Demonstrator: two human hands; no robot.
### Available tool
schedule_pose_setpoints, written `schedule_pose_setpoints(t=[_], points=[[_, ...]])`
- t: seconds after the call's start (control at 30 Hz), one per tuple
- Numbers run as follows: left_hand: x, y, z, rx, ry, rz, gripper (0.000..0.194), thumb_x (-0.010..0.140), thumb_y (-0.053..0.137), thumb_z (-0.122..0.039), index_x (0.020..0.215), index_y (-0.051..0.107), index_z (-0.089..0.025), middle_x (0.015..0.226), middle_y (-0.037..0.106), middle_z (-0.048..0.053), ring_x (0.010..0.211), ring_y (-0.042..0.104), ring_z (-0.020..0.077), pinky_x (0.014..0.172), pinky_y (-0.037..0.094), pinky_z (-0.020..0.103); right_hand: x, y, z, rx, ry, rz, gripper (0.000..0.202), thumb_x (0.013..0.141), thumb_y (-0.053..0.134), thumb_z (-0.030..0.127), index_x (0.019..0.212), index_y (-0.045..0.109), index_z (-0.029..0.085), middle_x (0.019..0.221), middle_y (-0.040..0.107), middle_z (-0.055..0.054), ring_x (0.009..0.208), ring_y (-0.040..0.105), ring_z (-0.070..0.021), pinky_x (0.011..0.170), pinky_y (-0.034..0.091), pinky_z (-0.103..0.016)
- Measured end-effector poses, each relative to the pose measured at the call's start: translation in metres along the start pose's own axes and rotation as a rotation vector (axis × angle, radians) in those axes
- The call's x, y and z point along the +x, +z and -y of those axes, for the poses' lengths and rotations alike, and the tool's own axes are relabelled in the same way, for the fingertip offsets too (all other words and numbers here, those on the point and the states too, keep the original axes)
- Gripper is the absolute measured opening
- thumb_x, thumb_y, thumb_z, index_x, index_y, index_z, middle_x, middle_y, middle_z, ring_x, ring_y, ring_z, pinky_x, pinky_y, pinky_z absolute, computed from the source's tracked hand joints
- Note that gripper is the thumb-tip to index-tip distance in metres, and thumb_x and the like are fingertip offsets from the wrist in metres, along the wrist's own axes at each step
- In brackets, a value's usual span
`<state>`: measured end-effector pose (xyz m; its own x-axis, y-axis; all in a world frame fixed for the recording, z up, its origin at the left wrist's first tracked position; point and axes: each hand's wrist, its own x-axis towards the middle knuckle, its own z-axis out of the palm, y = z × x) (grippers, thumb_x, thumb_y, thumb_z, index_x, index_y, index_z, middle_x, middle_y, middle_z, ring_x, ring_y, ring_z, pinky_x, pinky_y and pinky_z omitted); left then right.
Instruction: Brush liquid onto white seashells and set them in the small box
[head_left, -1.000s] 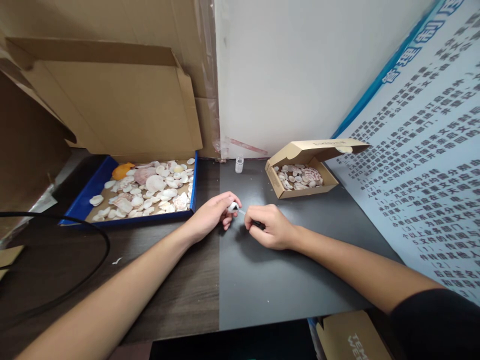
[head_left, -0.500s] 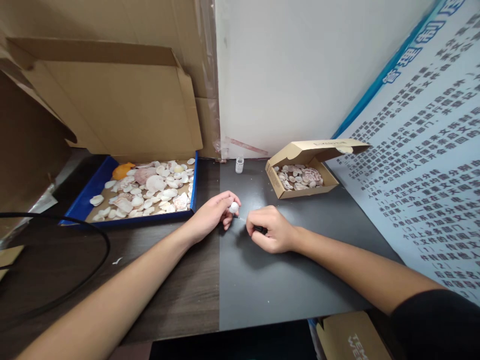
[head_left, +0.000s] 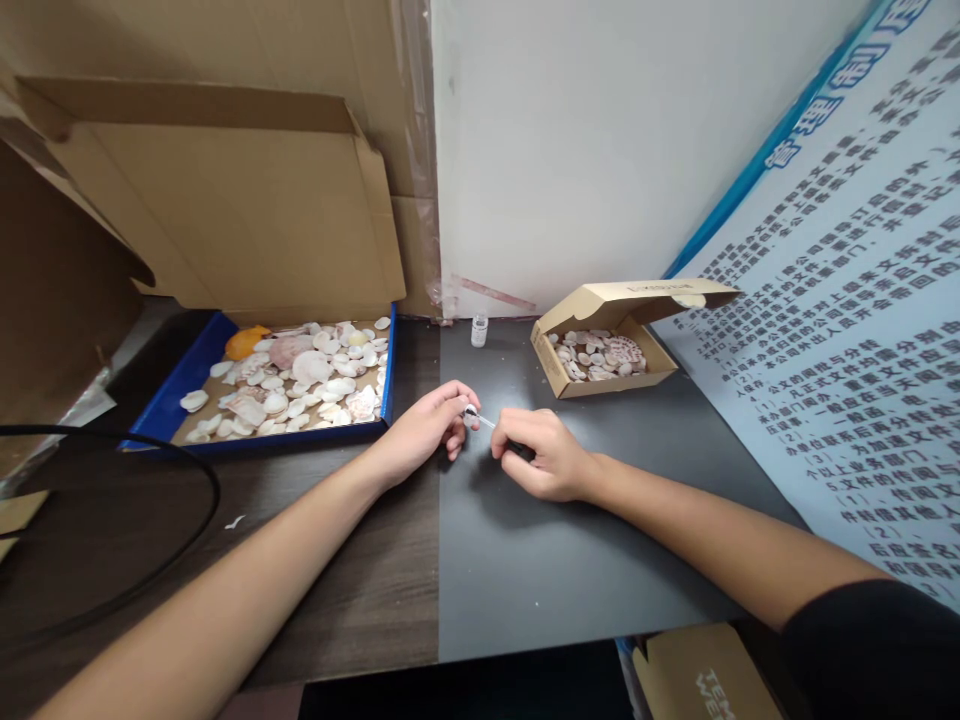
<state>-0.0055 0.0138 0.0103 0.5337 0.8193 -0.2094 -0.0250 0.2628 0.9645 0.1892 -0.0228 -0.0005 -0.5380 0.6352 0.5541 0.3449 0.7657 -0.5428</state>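
Between the fingertips of my left hand (head_left: 435, 425) is a small white shell (head_left: 470, 415). My right hand (head_left: 541, 452) is closed around a thin brush (head_left: 486, 422) with a black handle, mostly hidden by the fingers. The brush's dark tip lies over the shell's face. Both hands are above the dark grey mat. Behind them stands a small clear bottle (head_left: 478, 331) with a label. To the left, a blue-edged box (head_left: 386, 375) holds many loose shells; a smaller cardboard box (head_left: 559, 382) at the right holds more shells.
A black cable (head_left: 214, 490) curves over the left side of the wooden table (head_left: 360, 600). Cardboard and a white panel (head_left: 555, 150) rise behind. A printed sheet (head_left: 847, 300) stands at the right. Below the table edge is another carton (head_left: 705, 675).
My right hand has shifted slightly, and the brush tip has moved up from below the shell onto it. My left hand stays nearly in place.
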Motion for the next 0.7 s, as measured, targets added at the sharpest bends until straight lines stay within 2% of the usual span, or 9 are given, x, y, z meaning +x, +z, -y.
schedule_pose_setpoints(t=[0.17,0.33,0.5,0.7], points=[[0.0003,-0.0004,0.0003,0.002,-0.008,0.004,0.013,0.089,0.050,-0.031,0.090,0.053,-0.018,0.072,0.055,-0.002,0.047,0.042,0.0059,0.044,0.041,0.019,0.0005,-0.0006,0.0008,0.055,-0.028,0.091,0.015,0.072,0.047,0.007,0.067,0.051,0.021,0.060,0.054,0.003,0.052,0.043,-0.0112,0.055,0.036,-0.023],[0.0000,-0.0018,0.0008,0.011,-0.013,0.007,0.013,0.090,0.045,-0.027,0.089,0.054,-0.017,0.068,0.053,-0.002,0.047,0.040,0.0065,0.046,0.042,0.020,0.0012,-0.0013,0.0008,0.001,-0.006,0.007,0.014,0.074,0.047,0.009,0.068,0.053,0.020,0.063,0.055,0.001,0.055,0.044,-0.0114,0.055,0.036,-0.023],[-0.0005,-0.0012,-0.0001,0.001,-0.004,0.023,0.020,0.092,0.048,-0.035,0.088,0.056,-0.016,0.065,0.050,-0.003,0.047,0.038,0.0064,0.047,0.041,0.020,0.0005,-0.0014,-0.0003,0.016,0.018,0.064,0.014,0.070,0.047,0.008,0.063,0.050,0.020,0.055,0.050,0.004,0.048,0.039,-0.0101,0.052,0.034,-0.023],[-0.0004,-0.0009,-0.0002,0.033,-0.008,0.030,0.027,0.092,0.049,-0.040,0.087,0.058,-0.015,0.064,0.051,-0.002,0.047,0.038,0.0065,0.047,0.040,0.021,0.0009,-0.0013,0.0003,0.010,-0.006,-0.035,0.014,0.073,0.046,0.008,0.067,0.052,0.020,0.062,0.055,0.001,0.054,0.045,-0.0112,0.054,0.037,-0.023]])
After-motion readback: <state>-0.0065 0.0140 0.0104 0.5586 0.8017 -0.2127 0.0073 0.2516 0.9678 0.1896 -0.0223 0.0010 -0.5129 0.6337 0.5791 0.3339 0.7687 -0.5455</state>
